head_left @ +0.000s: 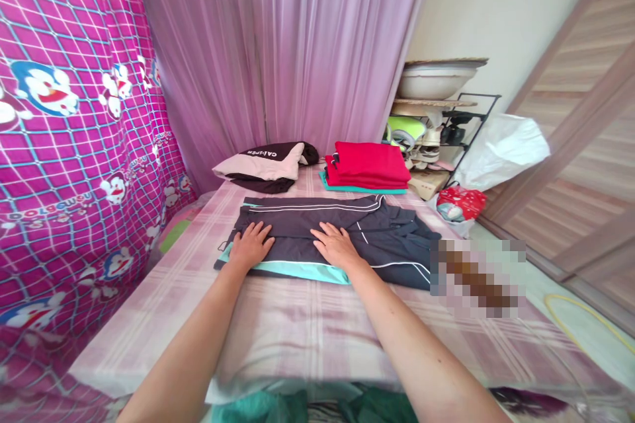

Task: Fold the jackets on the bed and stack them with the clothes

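A dark navy garment (381,238) with white piping and a teal hem lies folded across the pink plaid bed cover (297,324). My left hand (251,244) rests flat on its left part, fingers stretched out. My right hand (336,244) lies flat on the middle of the garment, fingers spread. Neither hand holds anything.
Behind the garment sit a folded beige and black garment (265,164) and a stack of red folded clothes (370,166) on a teal piece. A rack with a basin (436,79) stands at the right, beside a white bag (501,145) and a red bag (461,201). A pink cartoon sheet (74,145) hangs left.
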The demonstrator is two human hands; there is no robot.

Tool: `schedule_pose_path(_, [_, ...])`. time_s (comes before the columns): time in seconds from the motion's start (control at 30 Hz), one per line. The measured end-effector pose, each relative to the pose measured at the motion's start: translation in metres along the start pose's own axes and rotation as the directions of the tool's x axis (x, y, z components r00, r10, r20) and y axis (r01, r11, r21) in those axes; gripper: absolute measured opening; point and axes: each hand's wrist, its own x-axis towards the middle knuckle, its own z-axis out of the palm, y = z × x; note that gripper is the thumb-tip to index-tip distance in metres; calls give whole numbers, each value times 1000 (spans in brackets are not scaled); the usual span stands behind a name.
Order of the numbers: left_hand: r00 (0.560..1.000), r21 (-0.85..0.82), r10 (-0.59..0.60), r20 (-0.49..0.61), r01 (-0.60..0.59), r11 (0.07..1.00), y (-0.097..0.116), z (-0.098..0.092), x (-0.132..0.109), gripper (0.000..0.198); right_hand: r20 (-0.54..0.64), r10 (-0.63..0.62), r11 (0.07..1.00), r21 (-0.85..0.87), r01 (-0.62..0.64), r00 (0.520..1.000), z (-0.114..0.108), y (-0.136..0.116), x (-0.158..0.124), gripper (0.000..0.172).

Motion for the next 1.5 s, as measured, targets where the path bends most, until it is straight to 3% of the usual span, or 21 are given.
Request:
schedule_pose_path(0.33, [994, -31, -23, 106, 26, 999, -3, -1, 11, 63, -4, 10, 1000, -6, -10, 1000, 1, -1, 0, 48])
schedule_pose_path(0.53, [994, -177, -22, 106, 40, 983, -7, -6, 26, 64, -19, -4, 1000, -12, 4, 1000, 2, 0, 0, 48])
schedule_pose_path(0.7, [998, -342, -16, 64, 37, 939, -29, -18, 42, 50, -19, -7, 1000, 0, 7, 1000, 2, 1, 0, 48])
schedule_pose_path(0.87, [984, -520, -163, -74, 102, 848, -73, -19, 36, 51, -6, 5, 1000, 21, -5, 1000, 0, 1, 0, 48])
schedule_pose_path(1.0, [922, -576, -354, -158, 205, 791, -107, -7, 17, 50, -2, 13, 1000, 19, -13, 1000, 0, 1, 0, 49])
schedule_pose_path(1.1, [880, -615, -427, -208, 222, 757, -117, 1, 1, 45, -13, 13, 1000, 9, -13, 1000, 1, 1, 0, 49])
schedule_pose_path(1.2, [861, -639, -463, -210, 237, 732, -113, 3, -12, 42, -10, 13, 1000, 1, -13, 1000, 3, 2, 1, 49])
schedule_pose_path(1.3, [891, -576, -415, -185, 244, 780, -104, 0, -21, 45, -11, 14, 1000, -8, -14, 1000, 4, 3, 2, 49])
schedule_pose_path(1.4, [952, -455, -235, -195, 124, 882, -97, -1, -28, 52, -23, 10, 1000, -17, -10, 1000, 5, 3, 2, 48])
schedule_pose_path(1.5, [971, -283, -137, -197, 78, 956, -95, 1, -33, 54, -25, 8, 1000, -25, -8, 1000, 4, 2, 0, 48])
